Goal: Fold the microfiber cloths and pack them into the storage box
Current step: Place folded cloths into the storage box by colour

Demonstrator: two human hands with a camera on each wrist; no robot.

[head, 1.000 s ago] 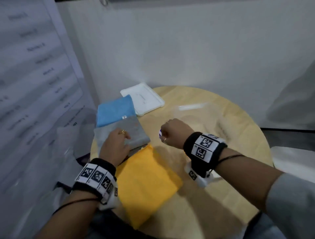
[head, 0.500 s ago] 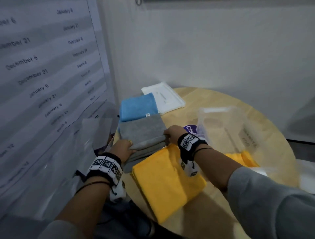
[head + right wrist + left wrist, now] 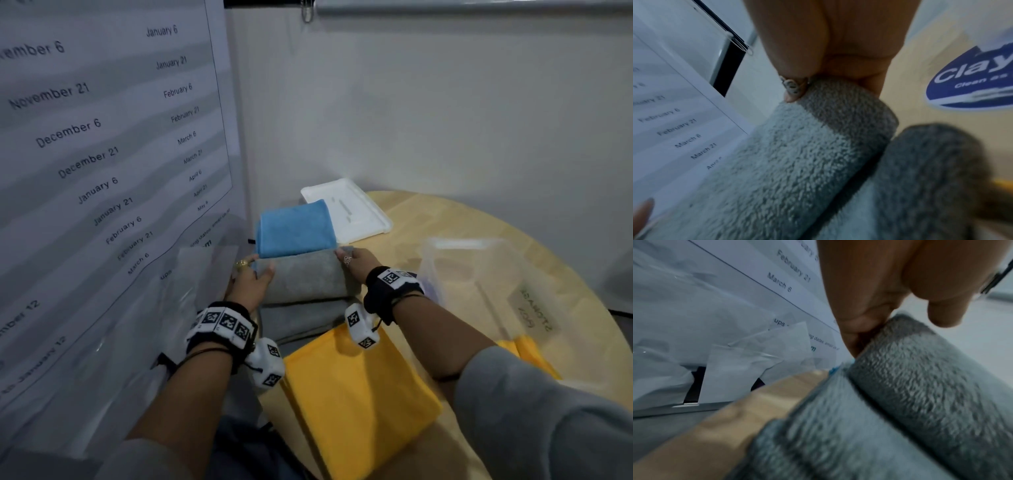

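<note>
Both hands' grip holds grey cloth (image 3: 305, 277) ends (folded).

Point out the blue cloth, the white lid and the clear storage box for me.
blue cloth (image 3: 296, 229), head view, middle of its top face.
white lid (image 3: 356, 210), head view, its flat centre.
clear storage box (image 3: 455, 244), head view, far rim.

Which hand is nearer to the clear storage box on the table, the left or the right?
Right. The right hand grips the top grey cloth at its end beside the storage box; the left hand grips the cloth's far end, away from the box.
</note>
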